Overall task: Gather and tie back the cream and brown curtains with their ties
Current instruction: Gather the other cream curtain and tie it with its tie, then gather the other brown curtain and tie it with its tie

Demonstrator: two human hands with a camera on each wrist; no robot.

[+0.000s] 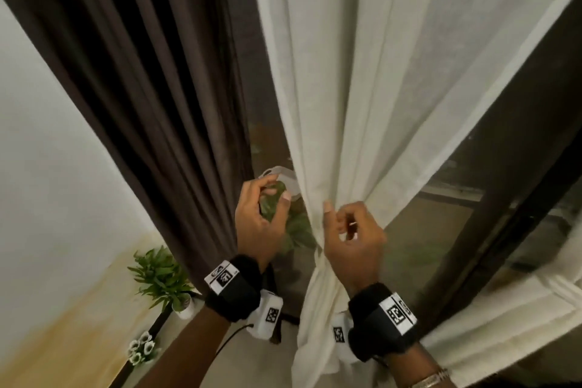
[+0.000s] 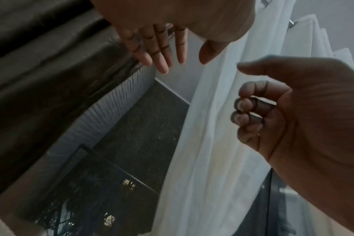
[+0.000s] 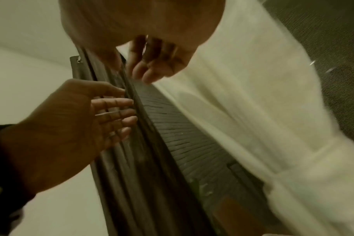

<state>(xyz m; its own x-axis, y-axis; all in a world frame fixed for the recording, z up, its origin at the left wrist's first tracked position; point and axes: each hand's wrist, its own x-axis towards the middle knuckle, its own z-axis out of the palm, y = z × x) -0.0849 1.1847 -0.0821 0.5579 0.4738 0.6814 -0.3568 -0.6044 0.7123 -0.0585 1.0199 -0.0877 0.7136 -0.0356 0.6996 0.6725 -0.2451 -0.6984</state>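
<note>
The cream curtain is seen gathered at a waist just beside the right hand, whose fingers are loosely curled, nothing held. The left hand is held relaxed and empty between it and the brown curtain.

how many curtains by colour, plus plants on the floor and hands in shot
brown curtain: 1
cream curtain: 1
green potted plant: 1
white flower cluster: 1
hands: 2, left hand and right hand
total: 6
</note>
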